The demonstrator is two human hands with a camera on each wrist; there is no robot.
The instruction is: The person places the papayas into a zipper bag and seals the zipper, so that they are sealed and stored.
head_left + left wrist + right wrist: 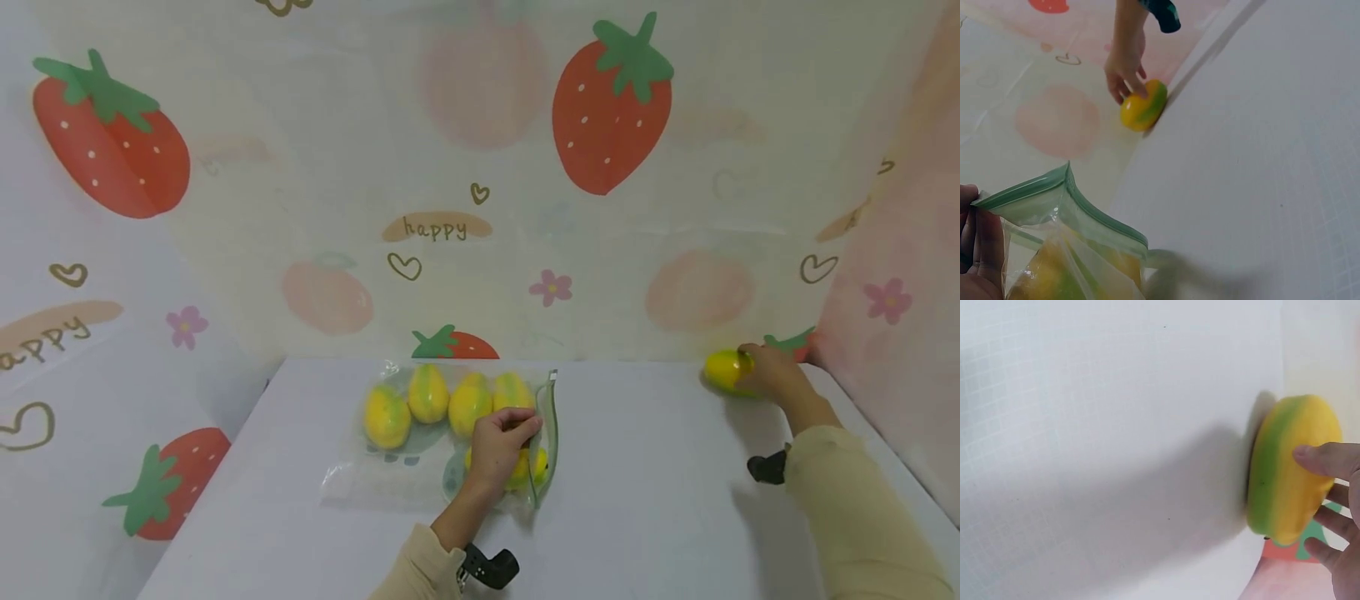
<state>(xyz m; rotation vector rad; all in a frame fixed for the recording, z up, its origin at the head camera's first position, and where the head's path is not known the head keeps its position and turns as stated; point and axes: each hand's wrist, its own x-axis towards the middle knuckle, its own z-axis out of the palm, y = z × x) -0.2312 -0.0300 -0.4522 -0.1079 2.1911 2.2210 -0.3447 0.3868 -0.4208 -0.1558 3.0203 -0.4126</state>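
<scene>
A clear zip bag (345,485) with a green zip edge lies on the white table, several yellow-green mangoes (387,417) inside it. My left hand (495,450) pinches the bag near its mouth, which gapes in the left wrist view along the green zip (1029,189). Far to the right, by the back wall, my right hand (776,377) holds a single mango (722,370). In the right wrist view the thumb (1322,459) lies across that mango (1288,478), with fingers on its other side, partly hidden. The mango is at the table surface.
The white table (637,483) stretches between the bag and the right hand. Behind it rises a strawberry-printed wall cloth (480,292), with similar cloth at both sides. A black wrist device (491,568) sits on the left wrist, another (768,468) on the right.
</scene>
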